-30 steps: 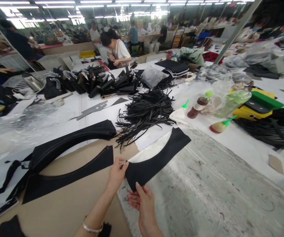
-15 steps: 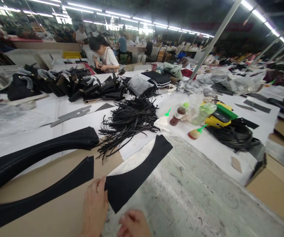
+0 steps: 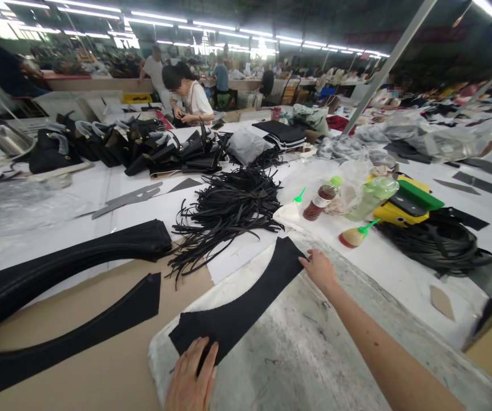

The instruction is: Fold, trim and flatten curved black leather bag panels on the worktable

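Observation:
A curved black piece lies flat on a stained grey-white slab. My left hand rests on its lower left end with the fingers spread. At the upper right end, my right hand touches the corner with thumb and fingertips; whether it pinches the edge cannot be made out. To the left, another curved black piece and a thick stack of black curved pieces lie on brown board.
Black strips are heaped behind the slab. Right of them stand a bottle, a green-tipped glue bottle and coiled black cord. Black bags line the back left. A person sits beyond.
My right hand has moved up and right to the far end of the black piece. My left hand has shifted right and down onto its near end, and the view has turned slightly.

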A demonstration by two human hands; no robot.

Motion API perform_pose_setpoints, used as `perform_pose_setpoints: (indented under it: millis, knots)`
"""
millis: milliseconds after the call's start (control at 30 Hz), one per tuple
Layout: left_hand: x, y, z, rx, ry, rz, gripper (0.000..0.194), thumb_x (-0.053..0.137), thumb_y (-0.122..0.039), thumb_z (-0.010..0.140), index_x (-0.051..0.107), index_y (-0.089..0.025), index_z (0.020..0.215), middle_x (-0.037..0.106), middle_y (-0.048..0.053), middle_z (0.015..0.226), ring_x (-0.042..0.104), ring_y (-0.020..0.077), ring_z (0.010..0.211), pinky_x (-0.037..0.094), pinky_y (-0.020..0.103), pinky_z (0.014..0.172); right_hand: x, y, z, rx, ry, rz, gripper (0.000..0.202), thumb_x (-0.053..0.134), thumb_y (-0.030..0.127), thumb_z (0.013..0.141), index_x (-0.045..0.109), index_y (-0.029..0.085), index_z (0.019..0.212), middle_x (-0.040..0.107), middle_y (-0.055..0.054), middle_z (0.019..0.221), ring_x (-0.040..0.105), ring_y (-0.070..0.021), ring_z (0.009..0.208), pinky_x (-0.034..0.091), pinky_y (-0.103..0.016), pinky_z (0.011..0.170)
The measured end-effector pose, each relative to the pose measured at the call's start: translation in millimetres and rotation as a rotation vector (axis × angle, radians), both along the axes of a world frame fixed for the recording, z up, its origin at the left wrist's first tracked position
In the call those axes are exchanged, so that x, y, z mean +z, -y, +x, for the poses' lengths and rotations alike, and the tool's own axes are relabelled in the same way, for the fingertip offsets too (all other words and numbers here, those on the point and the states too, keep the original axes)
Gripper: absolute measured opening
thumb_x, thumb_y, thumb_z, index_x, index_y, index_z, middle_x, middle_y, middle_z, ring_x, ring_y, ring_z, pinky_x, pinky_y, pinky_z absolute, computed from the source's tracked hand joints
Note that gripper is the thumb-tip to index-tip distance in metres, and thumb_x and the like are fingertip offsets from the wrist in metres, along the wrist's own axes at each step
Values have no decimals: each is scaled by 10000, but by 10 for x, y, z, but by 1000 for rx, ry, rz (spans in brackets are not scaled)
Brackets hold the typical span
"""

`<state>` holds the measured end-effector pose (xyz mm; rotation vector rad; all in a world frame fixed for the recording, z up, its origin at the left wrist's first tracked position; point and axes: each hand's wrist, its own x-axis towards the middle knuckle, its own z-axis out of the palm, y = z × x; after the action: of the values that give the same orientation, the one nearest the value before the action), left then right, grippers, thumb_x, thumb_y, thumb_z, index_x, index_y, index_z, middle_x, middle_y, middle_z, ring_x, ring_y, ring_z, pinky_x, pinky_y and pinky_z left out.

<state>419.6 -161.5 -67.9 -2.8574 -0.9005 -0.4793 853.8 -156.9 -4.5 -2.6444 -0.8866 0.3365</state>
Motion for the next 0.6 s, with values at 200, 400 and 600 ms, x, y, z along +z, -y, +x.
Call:
perform_pose_setpoints:
  millis: [200,400,600]
  knots:
    - [-51,-44,72,-19,71,130,308,450,-325,935,645,-202,1139,683,93,1099,664,210,1000,581,299,773,-100,-169,80,-101,12,-141,389,607,391,791,609,133,1081,664,-156,985,618,-315,960,453,-377,753]
    - [53,17,156,25,152,56,296,430,-318,945,633,-189,1117,659,106,1097,649,212,1008,584,308,768,-146,-191,172,-61,-30,-144,228,624,390,749,650,191,856,670,-56,773,639,-227,761,414,-290,606]
    - [381,151,252,140,117,-185,290,432,-237,942,592,-191,1179,617,115,1173,597,235,1108,559,391,881,-167,-197,236,78,-6,-45,240,546,412,792,639,194,758,663,-87,725,602,-238,667,393,-336,570]
